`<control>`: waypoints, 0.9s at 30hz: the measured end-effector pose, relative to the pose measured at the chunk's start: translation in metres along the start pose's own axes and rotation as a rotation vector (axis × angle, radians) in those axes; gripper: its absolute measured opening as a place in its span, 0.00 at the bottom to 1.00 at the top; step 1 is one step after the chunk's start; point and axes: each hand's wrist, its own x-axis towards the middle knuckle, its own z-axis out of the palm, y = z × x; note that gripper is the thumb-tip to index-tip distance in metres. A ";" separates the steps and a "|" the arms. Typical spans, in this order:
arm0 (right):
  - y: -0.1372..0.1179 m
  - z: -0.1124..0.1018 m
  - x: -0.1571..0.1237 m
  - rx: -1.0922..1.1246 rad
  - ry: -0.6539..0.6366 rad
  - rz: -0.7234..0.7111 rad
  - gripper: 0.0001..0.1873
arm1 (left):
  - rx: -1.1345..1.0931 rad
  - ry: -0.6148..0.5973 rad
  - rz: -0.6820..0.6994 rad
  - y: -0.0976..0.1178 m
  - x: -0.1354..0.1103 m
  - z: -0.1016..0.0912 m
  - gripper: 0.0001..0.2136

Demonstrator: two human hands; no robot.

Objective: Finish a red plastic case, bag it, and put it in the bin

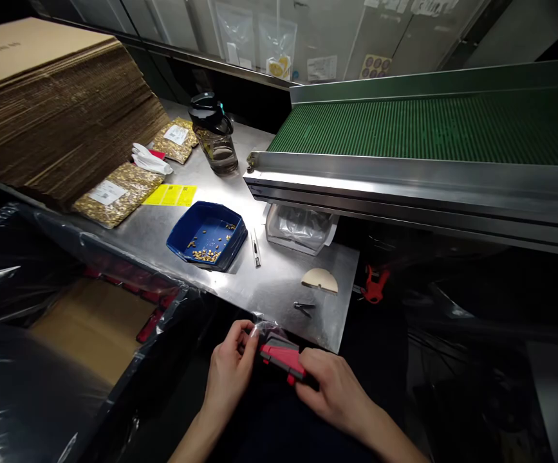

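Low in the head view, in front of the table's near edge, my right hand [334, 389] is closed on one end of a red and dark grey plastic piece [282, 357]. Its exact kind I cannot make out. Clear plastic film [265, 321], which looks like a small bag, shows at the far end of the piece. My left hand [229, 363] pinches that film between thumb and fingers, close beside the piece. On the table just beyond lie small black nippers [304, 308] and a pale half-round disc [320, 280].
A blue tray [177, 238] holds small brass parts beside a white cutter knife [256, 249]. Behind stand a water bottle [215, 138] and stacked cardboard [66, 122]. A green conveyor [404, 132] overhangs the right side; an orange clamp [374, 284] grips the edge. A lined box [105, 321] sits left.
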 end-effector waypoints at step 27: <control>-0.039 -0.031 -0.010 0.294 0.085 0.185 0.14 | 0.180 0.025 0.683 0.045 -0.020 0.026 0.09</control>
